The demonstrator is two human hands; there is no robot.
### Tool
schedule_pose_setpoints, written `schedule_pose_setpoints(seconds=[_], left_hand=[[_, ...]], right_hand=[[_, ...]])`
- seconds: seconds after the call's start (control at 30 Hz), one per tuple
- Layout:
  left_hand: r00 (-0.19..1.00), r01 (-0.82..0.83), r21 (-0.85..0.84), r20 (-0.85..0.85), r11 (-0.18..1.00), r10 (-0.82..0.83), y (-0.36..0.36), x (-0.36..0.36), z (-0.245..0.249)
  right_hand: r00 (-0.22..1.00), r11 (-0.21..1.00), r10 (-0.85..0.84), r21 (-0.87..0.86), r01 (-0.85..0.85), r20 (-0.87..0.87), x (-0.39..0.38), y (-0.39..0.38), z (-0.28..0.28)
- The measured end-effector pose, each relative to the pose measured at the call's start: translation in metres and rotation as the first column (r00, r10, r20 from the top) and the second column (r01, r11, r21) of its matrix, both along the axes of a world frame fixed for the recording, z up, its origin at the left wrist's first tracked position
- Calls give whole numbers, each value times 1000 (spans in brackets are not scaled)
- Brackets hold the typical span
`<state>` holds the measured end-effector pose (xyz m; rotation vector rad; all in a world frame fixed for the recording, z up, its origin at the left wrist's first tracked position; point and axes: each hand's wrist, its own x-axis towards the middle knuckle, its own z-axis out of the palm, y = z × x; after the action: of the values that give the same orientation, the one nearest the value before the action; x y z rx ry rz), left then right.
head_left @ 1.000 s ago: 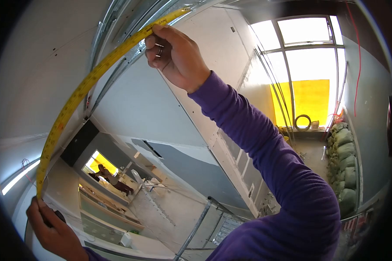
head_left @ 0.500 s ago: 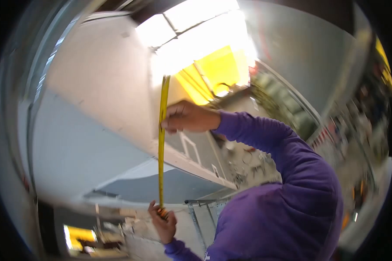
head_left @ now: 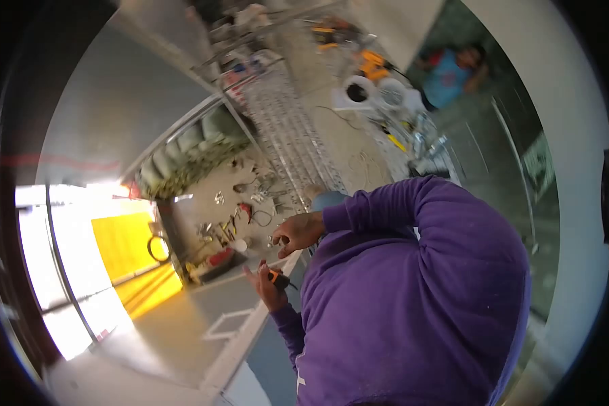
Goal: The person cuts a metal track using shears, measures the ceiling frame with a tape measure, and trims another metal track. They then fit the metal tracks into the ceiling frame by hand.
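Observation:
In my left hand (head_left: 269,291) is a tape measure (head_left: 277,278) with an orange and black case, the fingers wrapped around it. No long stretch of its yellow blade shows. Just above it, my right hand (head_left: 299,233) hangs with bent fingers, a gap between thumb and fingertips, and nothing visible held. The two hands are close together but apart, in front of my purple sweatshirt (head_left: 413,284). Below them runs the pale edge of a panel (head_left: 240,345).
Tools and red items (head_left: 221,257) lie on the floor far below. Green sacks (head_left: 189,141) line a wall. Buckets (head_left: 357,89) and an orange power tool (head_left: 373,65) stand at the upper right, near a person in a blue shirt (head_left: 448,80). A bright opening has a yellow sheet (head_left: 120,243).
The long yellow blade stretched between my hands no longer shows. My right hand has let go of it and come down beside the left. The view has swung down towards the floor.

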<state>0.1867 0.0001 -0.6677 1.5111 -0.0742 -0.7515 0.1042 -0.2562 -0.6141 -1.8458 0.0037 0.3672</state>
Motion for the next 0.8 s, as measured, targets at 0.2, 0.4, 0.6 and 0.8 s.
schedule_pose_setpoints(seconds=[0.2, 0.4, 0.6, 0.8], left_hand=[[951, 215, -116, -201, 970, -235, -169, -10, 2], [784, 614, 44, -146, 788, -603, -316, -28, 8], [176, 951, 296, -287, 88, -942, -413, -32, -25], [-52, 930, 336, -284, -150, -957, -508, -64, -80]], right_hand=[[818, 831, -550, 209, 516, 169, -43, -16, -60], [535, 547, -835, 283, 788, 127, -89, -109, -74], [441, 450, -892, 114, 886, 96, -170, -158, -117], [118, 110, -989, -83, 990, 92, -277, -107, -201]])
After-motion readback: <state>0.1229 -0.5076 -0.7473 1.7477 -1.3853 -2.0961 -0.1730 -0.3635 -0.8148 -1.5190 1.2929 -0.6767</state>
